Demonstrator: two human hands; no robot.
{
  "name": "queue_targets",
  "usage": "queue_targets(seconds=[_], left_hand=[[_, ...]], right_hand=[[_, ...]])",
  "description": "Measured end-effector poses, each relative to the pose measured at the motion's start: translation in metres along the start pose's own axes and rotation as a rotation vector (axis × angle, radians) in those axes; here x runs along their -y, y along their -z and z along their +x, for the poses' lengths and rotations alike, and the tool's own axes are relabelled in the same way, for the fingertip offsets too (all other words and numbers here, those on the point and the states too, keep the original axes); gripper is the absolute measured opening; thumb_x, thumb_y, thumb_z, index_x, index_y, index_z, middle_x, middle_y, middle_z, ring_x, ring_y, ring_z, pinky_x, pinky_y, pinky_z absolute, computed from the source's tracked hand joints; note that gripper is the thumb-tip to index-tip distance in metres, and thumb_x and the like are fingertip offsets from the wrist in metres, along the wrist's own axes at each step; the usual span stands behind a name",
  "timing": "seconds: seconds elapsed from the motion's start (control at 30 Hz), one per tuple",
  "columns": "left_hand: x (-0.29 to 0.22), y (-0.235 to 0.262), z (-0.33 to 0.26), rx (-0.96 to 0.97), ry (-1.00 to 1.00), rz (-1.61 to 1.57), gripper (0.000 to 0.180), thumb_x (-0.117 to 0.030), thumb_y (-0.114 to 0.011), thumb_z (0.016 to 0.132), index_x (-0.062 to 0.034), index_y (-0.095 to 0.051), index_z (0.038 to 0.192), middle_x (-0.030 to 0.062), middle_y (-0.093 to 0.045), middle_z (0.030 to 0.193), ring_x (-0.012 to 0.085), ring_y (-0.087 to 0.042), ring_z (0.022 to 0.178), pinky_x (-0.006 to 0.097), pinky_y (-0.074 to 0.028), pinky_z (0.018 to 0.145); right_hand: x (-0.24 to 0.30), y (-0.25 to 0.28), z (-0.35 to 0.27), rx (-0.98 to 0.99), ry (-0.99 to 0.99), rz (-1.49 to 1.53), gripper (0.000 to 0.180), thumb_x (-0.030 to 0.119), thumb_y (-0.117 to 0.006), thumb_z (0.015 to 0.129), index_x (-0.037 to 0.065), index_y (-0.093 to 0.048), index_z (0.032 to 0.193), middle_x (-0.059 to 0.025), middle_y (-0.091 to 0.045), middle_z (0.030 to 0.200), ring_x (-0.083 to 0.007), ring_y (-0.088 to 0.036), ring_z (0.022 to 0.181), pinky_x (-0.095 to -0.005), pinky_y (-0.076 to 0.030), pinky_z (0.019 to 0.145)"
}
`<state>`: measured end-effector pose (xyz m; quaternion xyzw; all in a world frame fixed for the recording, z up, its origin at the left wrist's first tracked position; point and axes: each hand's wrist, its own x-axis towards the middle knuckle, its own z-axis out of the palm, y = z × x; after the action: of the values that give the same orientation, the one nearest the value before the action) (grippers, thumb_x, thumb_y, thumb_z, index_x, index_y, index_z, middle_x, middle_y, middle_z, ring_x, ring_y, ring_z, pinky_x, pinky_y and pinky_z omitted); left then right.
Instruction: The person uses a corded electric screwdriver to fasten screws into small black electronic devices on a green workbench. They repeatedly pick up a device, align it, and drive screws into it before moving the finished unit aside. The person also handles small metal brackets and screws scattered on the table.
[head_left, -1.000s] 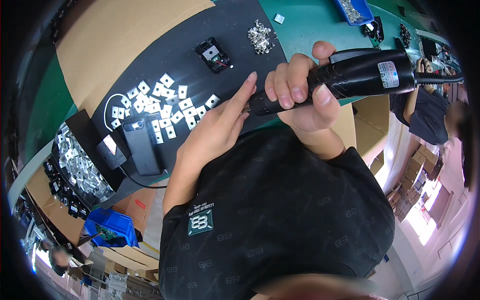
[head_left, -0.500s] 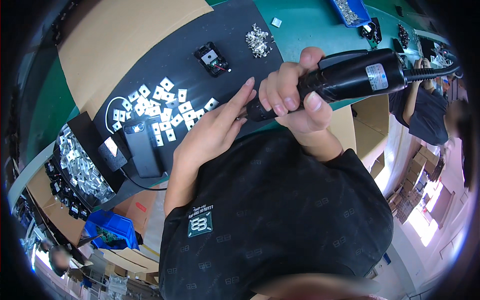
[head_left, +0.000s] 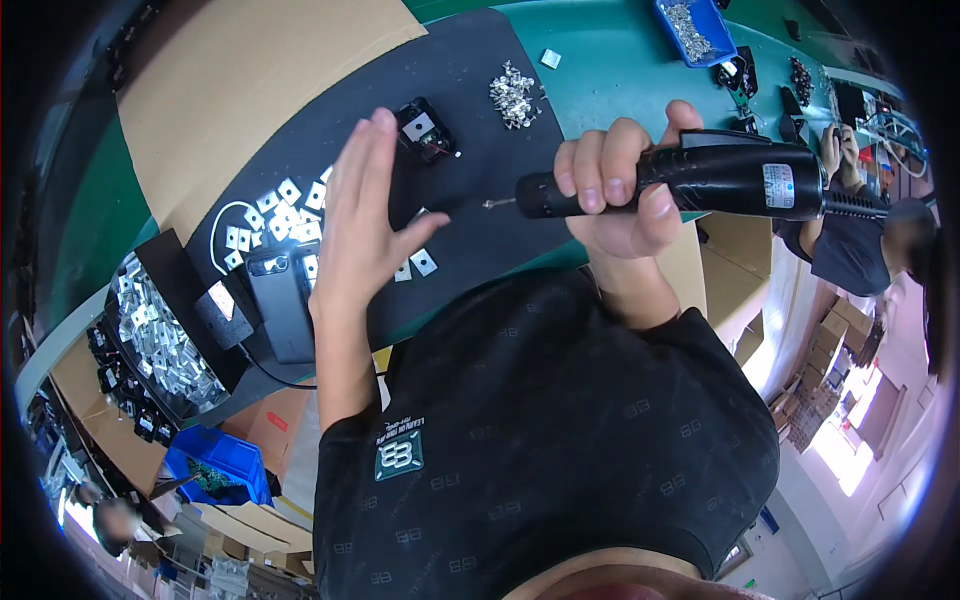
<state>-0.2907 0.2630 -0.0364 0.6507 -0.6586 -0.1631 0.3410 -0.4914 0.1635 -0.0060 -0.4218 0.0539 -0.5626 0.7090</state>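
My right hand is wrapped round a black electric screwdriver, held above the table's near edge with its bit pointing left. At the bit's tip sits a small screw. My left hand is open, fingers stretched out and thumb apart, over the dark mat. Just beyond its fingertips lies a small black plastic housing with a pale square plate and thin wires in it. Many white square plates with dark centres are spread around and partly under my left hand.
Loose screws lie in a pile at the mat's far side. A black phone lies at left, beside a black box of metal pieces. Blue bins stand at far right and lower left. Cardboard covers the far left; a person sits at right.
My left hand has moved left and away from the screwdriver's tip, its fingers now apart. The screwdriver has shifted right and slightly nearer, and its bit with the screw now shows.
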Motion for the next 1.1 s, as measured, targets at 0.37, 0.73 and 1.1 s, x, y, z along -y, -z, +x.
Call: queue_targets(seconds=[0.37,0.73,1.1], left_hand=[[0.019,-0.038,0.021,-0.055,0.071,0.109,0.083,-0.019,-0.085,0.06,-0.0091,-0.047,0.133,0.0139,-0.056,0.122,0.032,-0.052,0.114,0.042,-0.038,0.098],[0.019,-0.035,0.021,-0.055,0.01,0.055,0.072,-0.022,-0.081,0.058,-0.0107,-0.054,0.124,0.0104,-0.056,0.112,0.0303,-0.053,0.108,0.043,-0.04,0.094],[0.022,-0.034,0.022,-0.031,0.027,0.045,0.073,-0.022,-0.081,0.057,-0.0082,-0.055,0.124,0.0129,-0.058,0.114,0.0314,-0.054,0.109,0.042,-0.04,0.094]], right_hand=[[-0.01,-0.002,0.021,0.042,0.126,-0.09,0.053,0.011,-0.063,0.085,0.013,-0.031,0.127,-0.0052,-0.049,0.071,-0.0163,-0.053,0.059,-0.0351,-0.049,0.061],[-0.054,-0.004,0.038,0.045,0.125,-0.324,0.048,0.01,-0.058,0.084,0.013,-0.036,0.127,-0.0058,-0.05,0.069,-0.0159,-0.05,0.057,-0.0367,-0.048,0.062],[-0.07,0.004,0.037,0.046,0.093,-0.288,0.048,0.01,-0.06,0.084,0.013,-0.036,0.126,-0.0058,-0.051,0.069,-0.0154,-0.049,0.056,-0.0369,-0.048,0.062]])
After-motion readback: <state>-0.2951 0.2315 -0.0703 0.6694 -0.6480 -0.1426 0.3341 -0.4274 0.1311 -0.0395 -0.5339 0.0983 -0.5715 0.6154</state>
